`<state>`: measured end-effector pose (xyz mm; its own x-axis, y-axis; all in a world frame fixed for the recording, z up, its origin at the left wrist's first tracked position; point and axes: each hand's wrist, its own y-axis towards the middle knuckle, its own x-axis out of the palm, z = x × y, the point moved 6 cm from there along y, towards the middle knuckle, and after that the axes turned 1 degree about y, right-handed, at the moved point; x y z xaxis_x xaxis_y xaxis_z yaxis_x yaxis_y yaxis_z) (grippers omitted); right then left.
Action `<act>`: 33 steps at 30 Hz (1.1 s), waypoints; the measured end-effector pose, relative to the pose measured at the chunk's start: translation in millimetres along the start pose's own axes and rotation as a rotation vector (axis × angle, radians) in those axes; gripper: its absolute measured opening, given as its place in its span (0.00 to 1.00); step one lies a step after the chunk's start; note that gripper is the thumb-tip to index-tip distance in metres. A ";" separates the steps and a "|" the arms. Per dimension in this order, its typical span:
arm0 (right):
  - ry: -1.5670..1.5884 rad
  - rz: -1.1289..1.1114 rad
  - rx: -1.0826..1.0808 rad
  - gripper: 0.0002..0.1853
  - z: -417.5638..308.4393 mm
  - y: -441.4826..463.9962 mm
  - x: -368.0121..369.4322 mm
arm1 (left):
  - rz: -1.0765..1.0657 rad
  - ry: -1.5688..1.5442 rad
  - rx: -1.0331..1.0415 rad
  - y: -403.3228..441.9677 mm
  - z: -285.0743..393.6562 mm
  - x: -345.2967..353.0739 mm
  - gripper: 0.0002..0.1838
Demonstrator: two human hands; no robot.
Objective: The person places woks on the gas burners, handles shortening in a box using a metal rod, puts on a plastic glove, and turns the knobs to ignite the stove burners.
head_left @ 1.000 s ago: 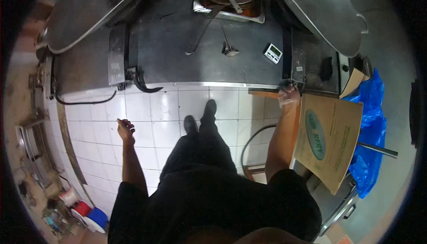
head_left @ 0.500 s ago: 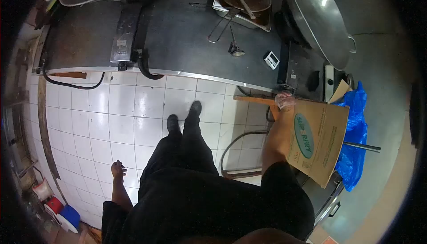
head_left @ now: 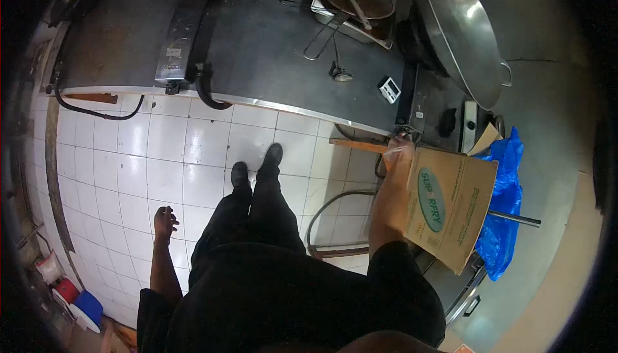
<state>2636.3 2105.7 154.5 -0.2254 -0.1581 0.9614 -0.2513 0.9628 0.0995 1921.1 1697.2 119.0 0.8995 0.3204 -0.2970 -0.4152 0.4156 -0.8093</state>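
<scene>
My right hand point(head_left: 400, 151), in a clear plastic glove, reaches past the cardboard box to the front of the right-hand burner unit point(head_left: 417, 113). Its fingers are closed around the burner knob point(head_left: 404, 134), which they mostly cover. A cardboard box point(head_left: 460, 192) printed with a green oval label stands beside my right forearm. My left hand point(head_left: 165, 223) hangs over the tiled floor at my side, holding nothing, fingers loosely bent and a little apart.
A large metal wok point(head_left: 473, 37) stands above the right burner. On the counter point(head_left: 257, 63) lie a small white timer point(head_left: 389, 89), a ladle point(head_left: 341, 75) and a metal tray point(head_left: 351, 24) with a strainer and slotted turner. Blue plastic point(head_left: 502, 211) hangs behind the box. A black hose point(head_left: 315, 221) curves near the floor.
My right hand's fingers have turned in onto the front of the burner unit. My left hand has swung slightly forward. The whole view has shifted a little.
</scene>
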 end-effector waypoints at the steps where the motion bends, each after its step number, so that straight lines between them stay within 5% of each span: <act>1: -0.226 0.201 -0.118 0.19 -1.2 -3.3 -2.1 | -0.008 0.004 -0.005 1.4 -3.6 1.2 0.15; 4: -1.213 0.926 -0.333 0.23 -17.6 -9.9 2.8 | -0.028 0.007 -0.034 1.4 -9.8 6.3 0.13; 6: -2.548 1.357 0.364 0.26 -11.9 -11.3 27.4 | -0.015 0.069 -0.042 -1.5 -12.4 7.9 0.13; 8: -3.071 1.186 1.217 0.28 5.5 -8.3 32.5 | -0.015 0.070 -0.060 -3.8 -14.5 9.0 0.12; 9: -2.969 1.271 1.069 0.27 4.4 -7.4 37.2 | -0.016 0.065 -0.074 -5.1 -16.1 9.1 0.12; 11: -2.459 1.468 0.437 0.23 -7.7 -16.7 36.1 | -0.021 0.080 -0.070 -3.0 -24.1 8.0 0.12; 13: -1.885 1.458 -0.035 0.19 -13.5 -24.7 26.0 | -0.041 0.103 -0.053 -3.1 -29.7 6.5 0.12; 17: -1.116 1.347 -0.388 0.14 -14.7 -25.0 6.7 | -0.001 0.113 -0.056 -6.8 -30.3 3.9 0.13; 20: -0.770 1.102 -0.394 0.11 -16.6 -17.8 -5.7 | -0.018 0.105 -0.016 -9.1 -32.6 5.2 0.13; 24: -0.471 0.232 -0.110 0.12 -9.9 0.5 14.2 | -0.025 0.153 -0.010 -4.8 -45.2 5.6 0.12; 27: 0.094 0.143 0.196 0.13 18.6 -0.3 49.4 | -0.029 0.167 -0.010 -9.5 -47.9 6.3 0.12; 33: 0.014 -0.007 0.291 0.17 -22.6 -15.8 11.3 | -0.038 0.114 -0.046 -2.4 -55.9 -3.8 0.12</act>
<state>2658.9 2093.6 169.5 -0.2107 -0.1593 0.9645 -0.5128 0.8580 0.0297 1926.3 1647.3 93.7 0.9253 0.2053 -0.3188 -0.3758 0.3852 -0.8429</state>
